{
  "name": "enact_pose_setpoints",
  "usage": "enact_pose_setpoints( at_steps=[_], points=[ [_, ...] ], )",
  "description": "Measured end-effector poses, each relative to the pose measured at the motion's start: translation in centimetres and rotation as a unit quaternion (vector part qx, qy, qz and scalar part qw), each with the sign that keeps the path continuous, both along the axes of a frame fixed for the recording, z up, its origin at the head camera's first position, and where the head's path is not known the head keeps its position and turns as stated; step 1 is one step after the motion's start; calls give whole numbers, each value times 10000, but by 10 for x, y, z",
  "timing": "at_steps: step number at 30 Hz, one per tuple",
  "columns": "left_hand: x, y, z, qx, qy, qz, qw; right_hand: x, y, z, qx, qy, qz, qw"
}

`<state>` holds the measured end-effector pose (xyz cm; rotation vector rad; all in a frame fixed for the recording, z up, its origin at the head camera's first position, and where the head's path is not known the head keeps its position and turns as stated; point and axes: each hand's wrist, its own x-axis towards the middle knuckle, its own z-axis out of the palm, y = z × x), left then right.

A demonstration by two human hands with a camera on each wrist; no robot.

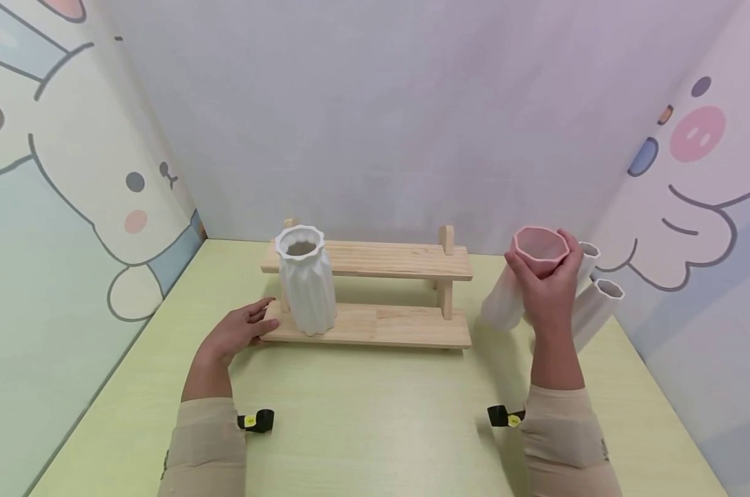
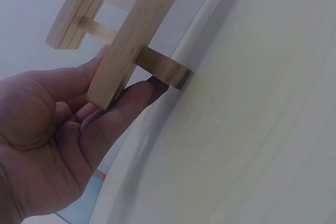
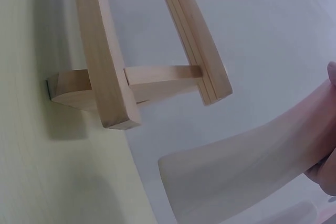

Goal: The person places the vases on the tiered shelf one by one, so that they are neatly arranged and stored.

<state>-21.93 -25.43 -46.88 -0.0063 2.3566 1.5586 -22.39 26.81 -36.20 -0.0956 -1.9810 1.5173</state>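
A two-tier wooden shelf (image 1: 406, 326) stands on the table. At its left end my left hand (image 1: 234, 333) grips the lower board, thumb above and fingers beneath; the left wrist view shows that board end (image 2: 113, 72) between them. On the lower tier a white ridged vase (image 1: 311, 290) stands upright near the left side. Right of the shelf, my right hand (image 1: 551, 297) holds a pink-rimmed vase (image 1: 502, 305) around its upper part. It leans, its base toward the shelf. In the right wrist view its smooth pale body (image 3: 236, 174) slants beside the shelf end, fingers partly out of frame.
Behind my right hand stand two more pale vases, one (image 1: 588, 259) partly hidden and one (image 1: 597, 307) nearer. The pale yellow table (image 1: 375, 414) meets a plain back wall (image 1: 375, 138) and cartoon-printed side panels (image 1: 70, 207).
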Motion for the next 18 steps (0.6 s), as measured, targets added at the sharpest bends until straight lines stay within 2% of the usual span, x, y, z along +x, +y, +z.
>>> enact_pose_setpoints(
  at_steps=[10, 18],
  points=[
    [0, 0, -2, 29, 45, -15, 10000, 8, -7, 10, -14, 26, 93, 10000],
    [1, 1, 1, 69, 52, -46, 10000, 14, -13, 15, 0, 293, 239, 9993]
  ],
)
